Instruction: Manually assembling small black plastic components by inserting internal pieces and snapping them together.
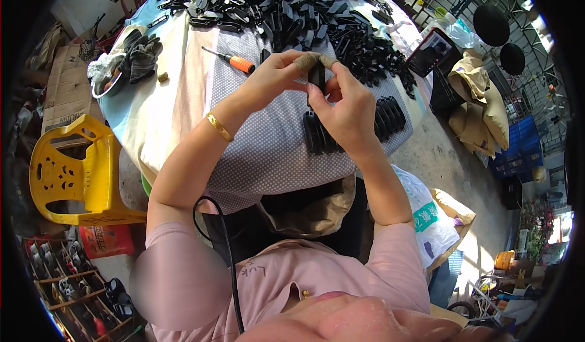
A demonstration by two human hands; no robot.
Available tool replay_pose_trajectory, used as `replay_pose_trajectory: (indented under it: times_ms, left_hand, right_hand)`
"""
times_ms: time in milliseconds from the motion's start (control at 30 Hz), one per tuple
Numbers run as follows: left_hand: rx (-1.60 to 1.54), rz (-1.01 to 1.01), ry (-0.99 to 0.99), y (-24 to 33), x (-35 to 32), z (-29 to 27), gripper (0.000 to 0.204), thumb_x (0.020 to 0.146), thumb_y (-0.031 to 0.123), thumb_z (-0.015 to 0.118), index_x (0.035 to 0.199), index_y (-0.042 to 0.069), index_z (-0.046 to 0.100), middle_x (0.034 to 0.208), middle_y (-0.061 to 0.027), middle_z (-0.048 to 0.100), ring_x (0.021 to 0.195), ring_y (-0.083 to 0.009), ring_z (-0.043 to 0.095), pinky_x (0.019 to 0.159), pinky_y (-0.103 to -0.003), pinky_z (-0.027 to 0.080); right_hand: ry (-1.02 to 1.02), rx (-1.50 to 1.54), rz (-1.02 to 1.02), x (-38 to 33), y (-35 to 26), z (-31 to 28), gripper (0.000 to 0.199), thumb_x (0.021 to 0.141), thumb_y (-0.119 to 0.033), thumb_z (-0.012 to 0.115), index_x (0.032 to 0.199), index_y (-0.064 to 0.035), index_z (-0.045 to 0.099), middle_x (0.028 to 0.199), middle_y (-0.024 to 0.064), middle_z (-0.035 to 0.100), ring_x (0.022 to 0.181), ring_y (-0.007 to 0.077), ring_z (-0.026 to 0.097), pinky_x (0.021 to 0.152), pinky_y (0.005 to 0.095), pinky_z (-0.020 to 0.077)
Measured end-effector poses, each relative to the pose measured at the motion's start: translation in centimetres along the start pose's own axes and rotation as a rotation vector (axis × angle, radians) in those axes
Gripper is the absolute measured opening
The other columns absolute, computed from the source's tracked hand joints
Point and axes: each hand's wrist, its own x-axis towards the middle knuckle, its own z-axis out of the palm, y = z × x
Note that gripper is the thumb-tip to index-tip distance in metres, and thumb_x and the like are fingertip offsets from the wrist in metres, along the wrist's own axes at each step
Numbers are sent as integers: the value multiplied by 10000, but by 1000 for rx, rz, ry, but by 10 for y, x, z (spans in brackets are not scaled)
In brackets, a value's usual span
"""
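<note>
Over the cloth-covered table both my hands meet on a small, long black plastic piece (316, 77). My left hand (274, 77) pinches it from the left, and my right hand (348, 107) grips it with the thumb along its near end. Tan wraps cover some fingertips and hide part of the piece. Just under my right hand, black pieces (317, 136) stand packed side by side in a row. To the left of my left hand lies a screwdriver (241, 63) with an orange and black handle. Beyond my hands spreads a large pile of loose black pieces (286, 13).
Dark gloves (144, 57) and a bowl (109, 87) sit at the table's left. A phone (434, 51) stands at the right edge. On the left is a yellow chair (76, 168); an open brown paper bag (311, 220) is below the table's front edge.
</note>
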Motion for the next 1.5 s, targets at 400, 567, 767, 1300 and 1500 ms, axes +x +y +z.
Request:
replay_pose_trajectory:
  times_ms: [400,567,767,1300,1500]
  left_hand:
    - [1209,357,285,-34,21,-36,275,752,206,652,987,64,648,911,-113,559,847,-271,527,764,-350,440]
    - [1475,274,223,-40,27,-20,271,750,201,637,972,47,629,1060,-83,516,1006,-270,454,832,-351,418]
    - [1240,387,407,-32,22,-14,228,725,109,621,938,29,601,924,-115,575,889,-305,519,803,-373,430]
    - [-434,-152,-48,-12,7,-22,385,923,108,419,1300,43,379,1021,-81,591,868,-158,586,741,-278,476]
    - [-481,-112,-148,-19,4,-22,370,904,124,445,1253,7,405,1008,-89,579,877,-176,591,785,-304,485]
  right_hand:
    - [-475,-476,-188,-39,-16,21,182,743,-192,610,725,-53,495,622,96,571,594,266,586,527,354,480]
    - [-343,-196,-163,-15,-5,4,253,782,-302,629,810,-51,607,652,106,594,612,277,598,530,360,466]
    - [-301,-468,3,51,93,13,155,810,-170,555,810,-44,644,814,132,613,751,301,602,668,390,482]
    - [-297,-89,122,60,74,4,195,757,-78,629,940,-13,645,772,119,643,675,196,633,646,276,518]
    - [-79,534,227,45,45,1,128,822,-65,617,924,10,637,796,54,655,712,92,623,620,204,509]
